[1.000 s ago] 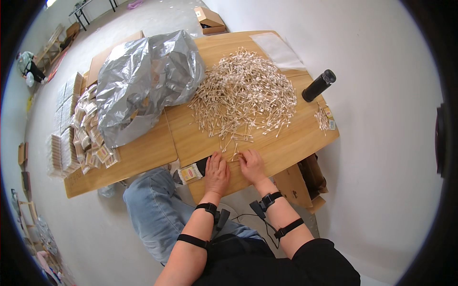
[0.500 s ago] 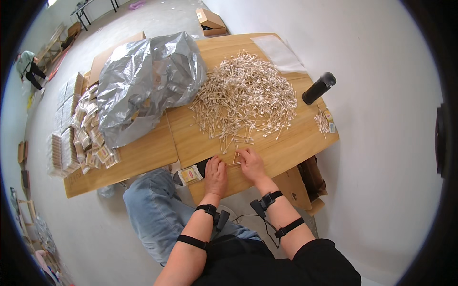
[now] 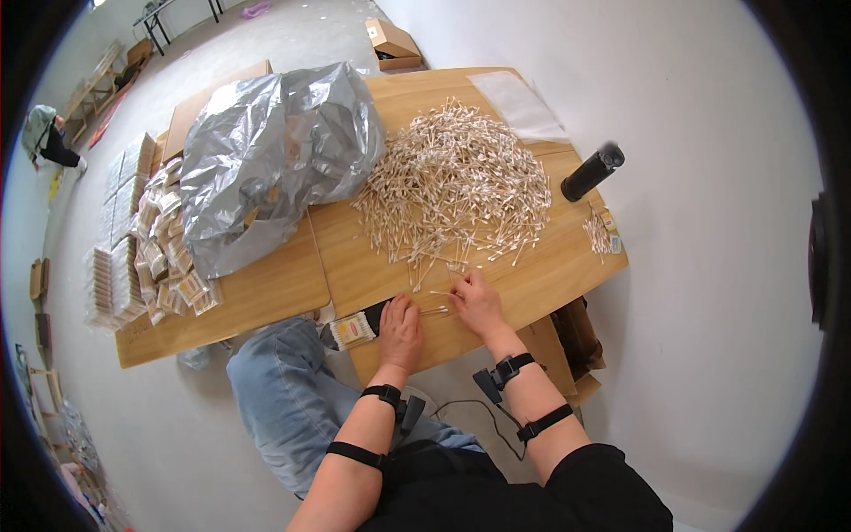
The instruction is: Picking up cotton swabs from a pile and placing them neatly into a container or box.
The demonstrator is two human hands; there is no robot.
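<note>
My left hand [image 3: 402, 335] rests at the table's near edge, its fingers bent over a black flat piece [image 3: 374, 316]. Out of the left side of that piece shows a small clear packet [image 3: 353, 331] of cotton swabs with a yellow label. Swab ends [image 3: 434, 310] stick out on the right side of the same hand; what lies under the palm is hidden. My right hand [image 3: 477, 303], close by on the right, pinches a cotton swab [image 3: 441, 293] that points left. Beyond both hands spreads a big heap of loose cotton swabs [image 3: 456, 182].
A crumpled silver-grey plastic bag [image 3: 266, 160] covers the table's left middle. Left of it lie filled packets [image 3: 164, 239] and stacked packs [image 3: 115, 284]. A black bottle [image 3: 592, 172] stands at the right, near a small swab pile [image 3: 598, 234]. Far left, a person [image 3: 49, 137] bends.
My right hand has moved slightly right, and the swab in its fingers now points left. My left hand stays almost in place. The distant person bends further down.
</note>
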